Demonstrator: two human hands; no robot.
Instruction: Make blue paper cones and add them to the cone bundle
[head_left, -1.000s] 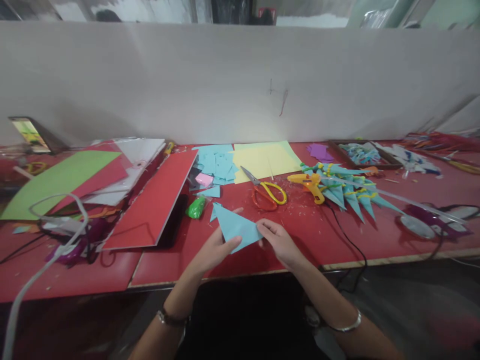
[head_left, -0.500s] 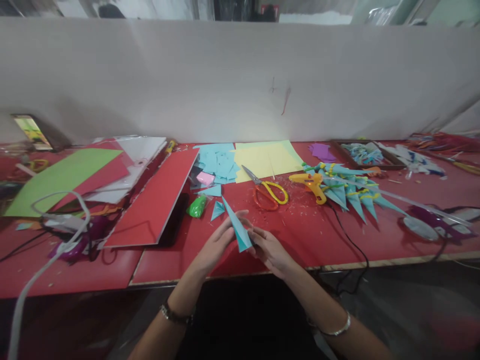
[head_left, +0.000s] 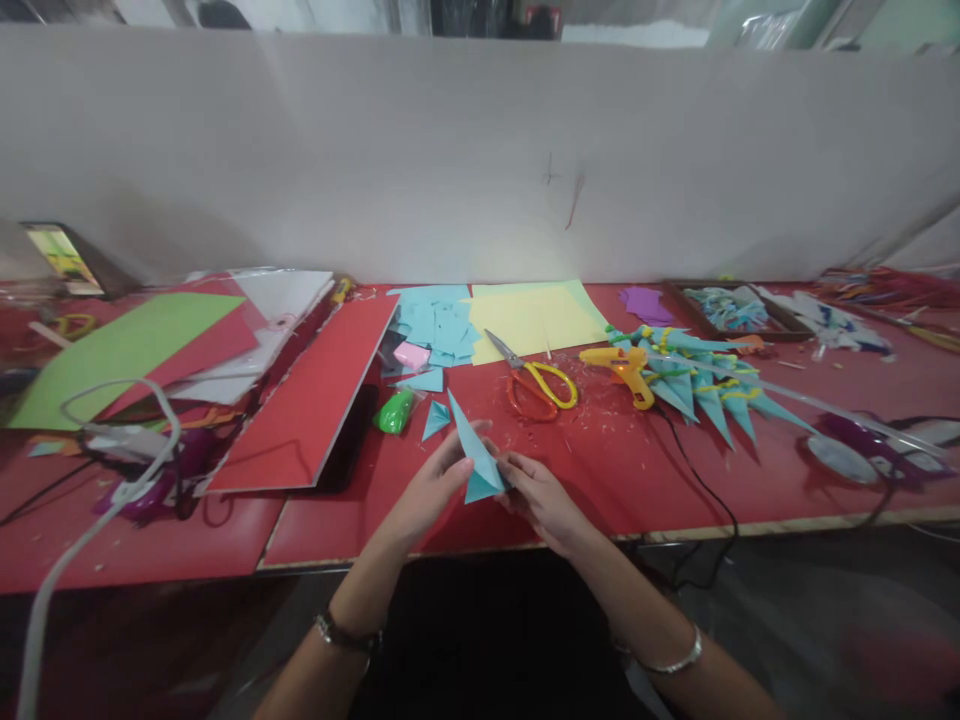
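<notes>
A folded piece of light-blue paper (head_left: 477, 462) with a long pointed tip is held above the table's front edge. My left hand (head_left: 429, 492) is closed on its left side, thumb on the near face and fingers behind. At the lower right corner my right hand (head_left: 541, 496) pinches the same paper. Just beyond lies a small folded blue paper triangle (head_left: 436, 420), with a flat blue paper piece (head_left: 421, 380) behind it. Scissors (head_left: 534, 378) with red and yellow handles rest past my right hand.
A yellow glue gun (head_left: 626, 370) lies beside blue paper cones (head_left: 701, 385) on the right. Yellow sheets (head_left: 532, 315) and blue squares (head_left: 435, 320) are at the back. A red board (head_left: 307, 400) and a green packet (head_left: 394, 411) are left. A white cable (head_left: 75, 540) crosses the far left.
The folded blue paper has turned a little, showing more of its broad near face. My left thumb now presses on that face. My right hand has barely moved.
</notes>
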